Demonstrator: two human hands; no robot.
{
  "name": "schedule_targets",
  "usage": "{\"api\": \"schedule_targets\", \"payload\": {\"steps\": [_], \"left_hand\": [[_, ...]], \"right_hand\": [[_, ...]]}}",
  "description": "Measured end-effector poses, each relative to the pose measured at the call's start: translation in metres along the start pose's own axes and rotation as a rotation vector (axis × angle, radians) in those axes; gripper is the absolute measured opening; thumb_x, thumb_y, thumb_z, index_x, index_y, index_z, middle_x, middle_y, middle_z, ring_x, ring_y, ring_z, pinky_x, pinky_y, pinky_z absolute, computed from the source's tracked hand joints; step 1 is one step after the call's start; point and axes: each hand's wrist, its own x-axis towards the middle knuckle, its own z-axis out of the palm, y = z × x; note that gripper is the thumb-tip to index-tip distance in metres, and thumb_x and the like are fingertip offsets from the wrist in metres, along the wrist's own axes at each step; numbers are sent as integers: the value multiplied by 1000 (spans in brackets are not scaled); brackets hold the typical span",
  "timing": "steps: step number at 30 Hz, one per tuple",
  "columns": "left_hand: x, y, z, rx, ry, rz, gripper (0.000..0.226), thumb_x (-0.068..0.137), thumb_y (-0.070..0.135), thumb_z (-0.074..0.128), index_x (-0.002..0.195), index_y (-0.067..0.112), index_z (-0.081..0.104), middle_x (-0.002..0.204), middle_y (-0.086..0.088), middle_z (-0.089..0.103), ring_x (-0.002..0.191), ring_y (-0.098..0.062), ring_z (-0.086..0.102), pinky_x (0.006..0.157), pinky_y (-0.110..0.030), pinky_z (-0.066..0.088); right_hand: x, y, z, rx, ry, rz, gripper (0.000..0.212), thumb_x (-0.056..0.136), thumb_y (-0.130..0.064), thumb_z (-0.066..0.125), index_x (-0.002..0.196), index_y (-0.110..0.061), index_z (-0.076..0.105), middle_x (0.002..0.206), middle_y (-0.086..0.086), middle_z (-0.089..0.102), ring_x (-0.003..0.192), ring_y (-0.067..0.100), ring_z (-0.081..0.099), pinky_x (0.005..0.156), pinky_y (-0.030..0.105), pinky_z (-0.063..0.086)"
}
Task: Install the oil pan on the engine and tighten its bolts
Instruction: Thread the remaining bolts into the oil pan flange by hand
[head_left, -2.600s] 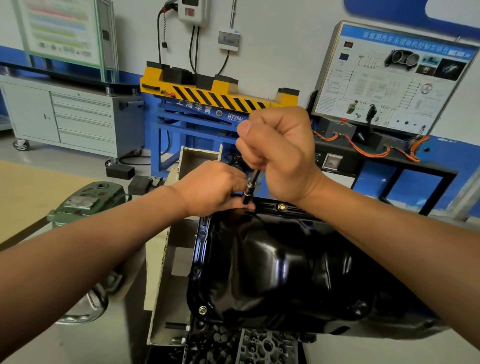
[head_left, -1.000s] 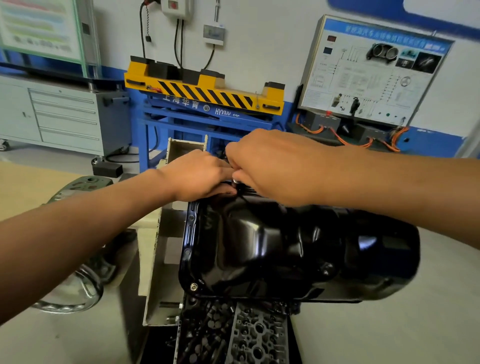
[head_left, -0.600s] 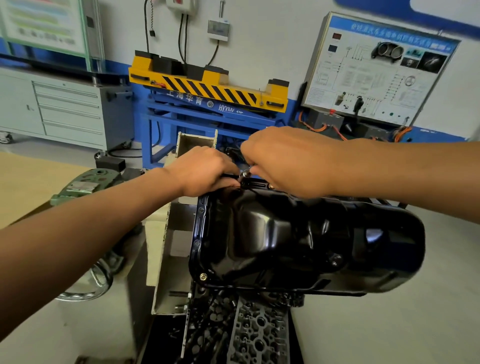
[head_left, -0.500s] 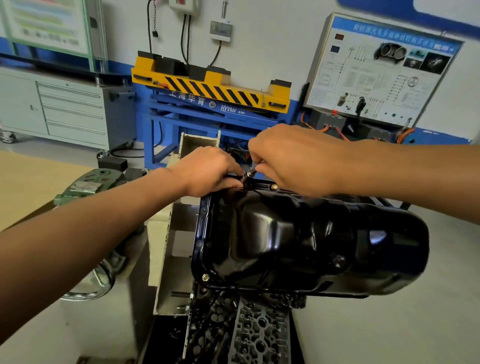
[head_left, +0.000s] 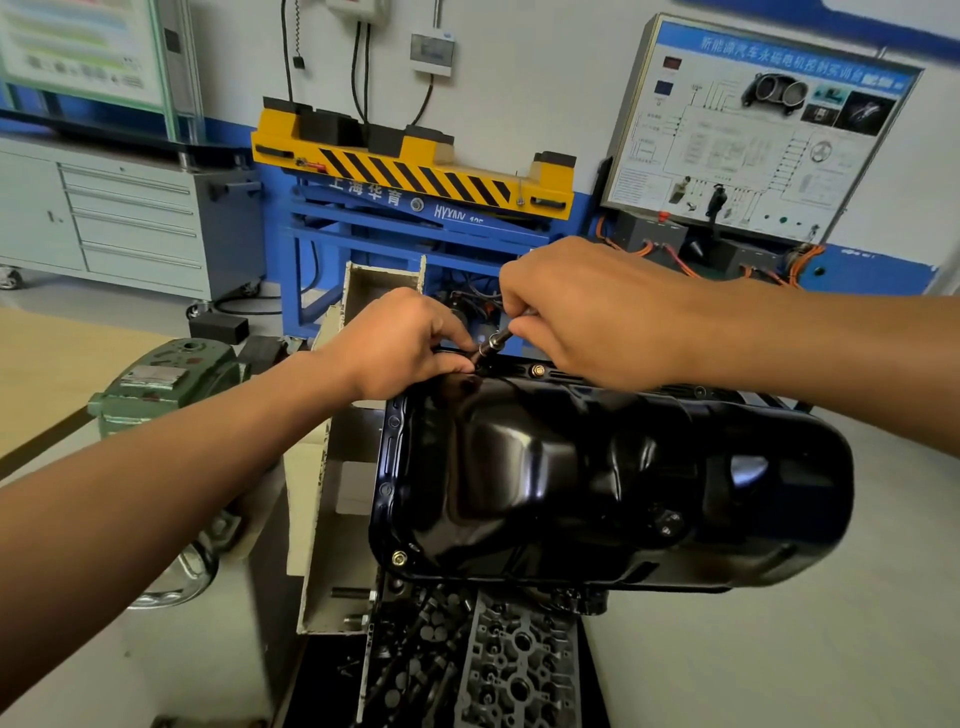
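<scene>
- Oil pan (head_left: 597, 483), glossy black, lies hollow side down on the engine (head_left: 514, 670). Its flange runs along the engine's top edge, and grey casting shows below the pan's near edge.
- At the far left a grey drawer cabinet (head_left: 130, 223) stands against the wall.
- A green cast housing (head_left: 166, 374) sits left of the engine, well apart from the pan.
- A cream metal bracket (head_left: 337, 519) stands just beside the pan's left edge.
- A brass-coloured bolt (head_left: 399, 558) sits in the flange at the pan's near left corner.
- The left hand (head_left: 400, 345) reaches to the pan's far left corner. Its fingers are curled and pinch the lower end of the driver tool (head_left: 493, 343) right at the flange.
- That tool, a slim metal shaft with a dark socket end, tilts up to the right with its tip down on the far left corner. What lies under the tip is hidden by the fingers.
- A second bolt (head_left: 538, 370) sits in the far flange just beside the tool's tip.
- The right hand (head_left: 592, 306) has its fingers curled round the tool's upper end, hiding the handle.
- Behind the hands a yellow-and-blue lift (head_left: 415, 176) with black stripes stands by the wall.
- At the far right is a wiring training board (head_left: 753, 130), with orange cables below it.
</scene>
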Motion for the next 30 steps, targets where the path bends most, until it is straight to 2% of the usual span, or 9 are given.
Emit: {"api": "schedule_targets", "payload": {"steps": [5, 9, 16, 18, 21, 23, 26, 28, 30], "left_hand": [[1, 3, -1, -63, -53, -28, 19, 81, 20, 81, 99, 15, 79, 82, 2, 73, 73, -20, 66, 74, -43, 55], [2, 1, 2, -201, -67, -121, 17, 81, 12, 80, 96, 19, 77, 49, 10, 37, 52, -16, 42, 66, -37, 49], [13, 9, -5, -243, -184, -194, 31, 79, 8, 81, 76, 35, 65, 44, 10, 32, 42, -7, 32, 53, -8, 33], [17, 11, -7, -228, -217, -202, 34, 80, 8, 80, 71, 36, 63, 41, 11, 33, 41, -7, 31, 51, -9, 32], [21, 14, -10, -192, -261, -195, 40, 80, 9, 80, 59, 38, 63, 41, 11, 32, 42, -8, 31, 56, -26, 38], [23, 18, -11, -186, -275, -183, 49, 81, 8, 80, 57, 48, 64, 43, 9, 29, 43, -10, 29, 62, -32, 43], [25, 21, -13, -173, -288, -139, 60, 81, 7, 79, 56, 58, 58, 49, 7, 29, 45, -11, 27, 55, -25, 36], [26, 19, -13, -153, -290, -126, 57, 80, 6, 79, 55, 53, 59, 52, 3, 33, 45, -11, 32, 49, -12, 30], [26, 19, -13, -133, -285, -123, 54, 79, 4, 80, 52, 46, 58, 52, 5, 35, 44, -8, 36, 49, -9, 33]], "right_hand": [[-3, 5, 4, 26, 24, 0, 15, 100, -26, 51, 88, -17, 52, 78, -3, 51, 71, 21, 53, 70, 47, 50], [-5, 8, 5, 40, 54, 1, 14, 100, -25, 52, 89, -17, 54, 75, -5, 50, 69, 18, 53, 69, 46, 51], [-5, 8, 8, 41, 78, -37, 15, 100, -25, 51, 87, -19, 51, 79, -5, 50, 72, 21, 52, 70, 45, 49], [-4, 6, 7, 25, 72, -54, 15, 100, -24, 51, 86, -19, 48, 81, -4, 49, 74, 23, 51, 70, 44, 47], [-2, 4, 5, -27, 48, -76, 11, 98, -17, 55, 89, -18, 48, 86, 0, 49, 77, 25, 51, 71, 44, 46], [0, 2, 3, -78, 30, -98, 11, 95, -11, 58, 90, -17, 49, 88, 0, 49, 78, 24, 51, 73, 45, 47], [3, 0, 1, -147, 23, -149, 9, 93, -8, 58, 91, -14, 52, 87, 0, 50, 76, 24, 53, 71, 44, 49], [6, -1, 0, -181, 8, -171, 9, 94, -7, 58, 93, -15, 53, 88, -2, 48, 77, 25, 54, 72, 45, 50], [8, -1, 0, -204, -30, -188, 9, 95, -7, 56, 100, -15, 55, 93, -1, 48, 81, 25, 55, 74, 46, 51]]}}
